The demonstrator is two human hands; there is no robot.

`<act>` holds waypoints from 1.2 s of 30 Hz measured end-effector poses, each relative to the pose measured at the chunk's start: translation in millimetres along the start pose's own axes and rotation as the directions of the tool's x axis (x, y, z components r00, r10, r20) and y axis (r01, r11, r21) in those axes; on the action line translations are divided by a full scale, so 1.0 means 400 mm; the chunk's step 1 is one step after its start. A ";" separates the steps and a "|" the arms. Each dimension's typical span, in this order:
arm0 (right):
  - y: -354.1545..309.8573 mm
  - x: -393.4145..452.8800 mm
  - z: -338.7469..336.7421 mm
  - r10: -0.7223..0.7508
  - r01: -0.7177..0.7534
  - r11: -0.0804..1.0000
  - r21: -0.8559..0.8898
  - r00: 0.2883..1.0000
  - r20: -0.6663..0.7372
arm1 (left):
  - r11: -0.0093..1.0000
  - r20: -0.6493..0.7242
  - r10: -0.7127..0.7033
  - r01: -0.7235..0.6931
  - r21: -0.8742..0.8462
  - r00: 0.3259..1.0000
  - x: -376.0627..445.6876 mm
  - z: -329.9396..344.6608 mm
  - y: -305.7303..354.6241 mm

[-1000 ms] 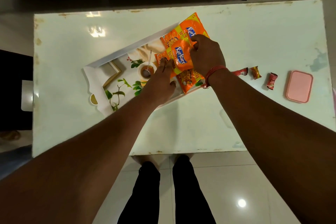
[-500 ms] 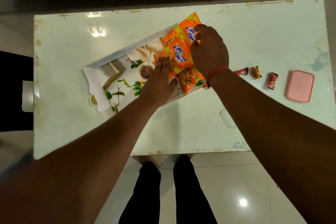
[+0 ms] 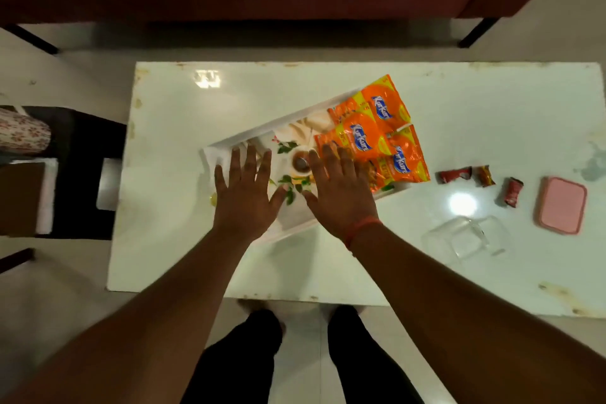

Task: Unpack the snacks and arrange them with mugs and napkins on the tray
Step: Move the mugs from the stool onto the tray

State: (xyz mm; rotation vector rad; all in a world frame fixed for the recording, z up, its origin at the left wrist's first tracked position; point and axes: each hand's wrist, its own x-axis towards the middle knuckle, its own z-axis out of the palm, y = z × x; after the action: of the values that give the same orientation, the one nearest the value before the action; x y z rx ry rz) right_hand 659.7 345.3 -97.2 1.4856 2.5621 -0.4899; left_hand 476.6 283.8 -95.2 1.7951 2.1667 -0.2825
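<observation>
Head view: three orange snack packets (image 3: 377,138) lie on the far right end of the white tray (image 3: 262,133) on the surface (image 3: 459,121), while the left hand (image 3: 244,193) and right hand (image 3: 341,193) are over it, fingers spread wide, each grip holding nothing.

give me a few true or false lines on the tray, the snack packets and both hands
1. Both hands, left hand and right hand, lie flat with fingers spread over the tray. True.
2. The orange packets sit at the tray's left end. False: they lie at its right end, some poking past the rim.
3. The right hand grips a packet. False: its fingers are straight, fingertips at the packets' edge.
4. Three small red candies lie on the table, right of the tray. True.
5. The pink lid is on the clear container. False: it lies beside it.
</observation>
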 end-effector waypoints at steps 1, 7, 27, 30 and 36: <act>-0.021 0.008 -0.007 -0.027 0.027 0.999 -0.017 1.000 0.015 | 1.000 -0.001 -0.010 0.010 0.012 1.000 -0.005 -0.008 -0.035; -0.178 0.086 -0.031 -0.111 0.114 0.992 -0.054 0.993 0.048 | 0.999 0.020 -0.011 0.010 0.052 1.000 -0.002 -0.051 -0.223; -1.225 0.576 -0.044 -0.284 0.295 0.951 0.093 0.952 -0.114 | 0.994 -0.225 -0.028 0.050 0.092 0.974 0.047 -0.297 -1.321; -1.346 0.620 -0.050 -0.334 0.341 0.938 0.069 0.938 -0.097 | 0.987 -0.210 -0.132 0.148 0.064 0.969 0.045 -0.291 -1.451; -1.458 0.678 -0.022 -0.340 0.348 0.934 -0.083 0.936 0.093 | 0.998 -0.053 -0.059 0.060 0.007 0.997 0.089 -0.258 -1.570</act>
State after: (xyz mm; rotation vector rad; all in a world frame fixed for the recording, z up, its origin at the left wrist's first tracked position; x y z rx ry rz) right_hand 20.3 302.3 -43.1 0.9661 2.7492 -0.4418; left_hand -156.2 230.2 -41.0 1.7643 2.2614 -0.2615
